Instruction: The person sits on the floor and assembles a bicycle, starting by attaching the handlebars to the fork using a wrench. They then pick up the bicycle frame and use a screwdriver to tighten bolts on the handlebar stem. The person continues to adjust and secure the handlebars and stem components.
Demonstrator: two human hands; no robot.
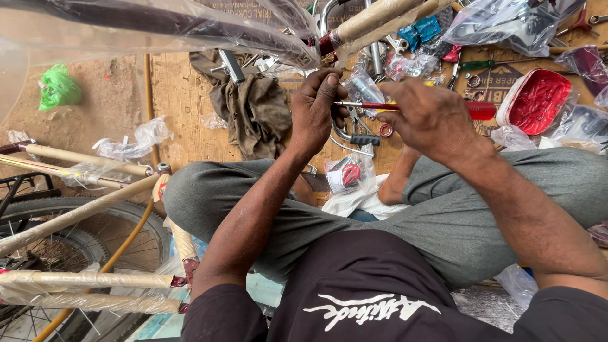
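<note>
Head view, centre-top of frame: person sits cross-legged on the floor, both hands up over the lap. Left hand (318,111) has fingers curled and pressed together round a small part, mostly hidden in the fist, can't tell what it is. Right hand (432,120) is closed, pinching the shaft of a red-handled screwdriver (437,108); shaft runs horiz. across mid-frame, tip meeting the left hand's fingers, handle end poking out right of the knuckles.

Just below the hands: a bent metal bar w/ black grip (362,139). Lower centre, between the knees: a bagged red part (346,174). Upper right: red saddle-like piece in plastic (537,101), loose tools and bags round it. Upper centre-left: a dark rag (254,111) on the board. Left edge: paper-wrapped bicycle frame (82,212) and wheel.

Step, as I judge it: driving or loosening a screw in the small part. Next move prob. needs the tip kept seated, left-hand hold firm, and steady twist from the right.
</note>
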